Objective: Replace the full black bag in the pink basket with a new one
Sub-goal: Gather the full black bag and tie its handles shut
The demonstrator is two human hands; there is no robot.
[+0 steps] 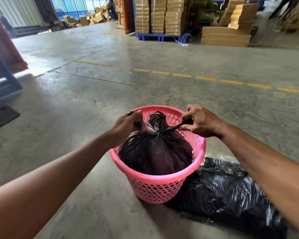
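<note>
- I see a warehouse: a wide concrete floor with a dashed yellow line.
- Cardboard boxes stand stacked on a blue pallet.
- More cartons lie nearby.

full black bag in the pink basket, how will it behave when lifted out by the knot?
The full black bag bulges against the pink basket rim, so it may drag and lift the basket. Its thin, wrinkled film would likely sag and stretch. Both the left hand and right hand pull taut tails, so the knot probably holds.
</note>
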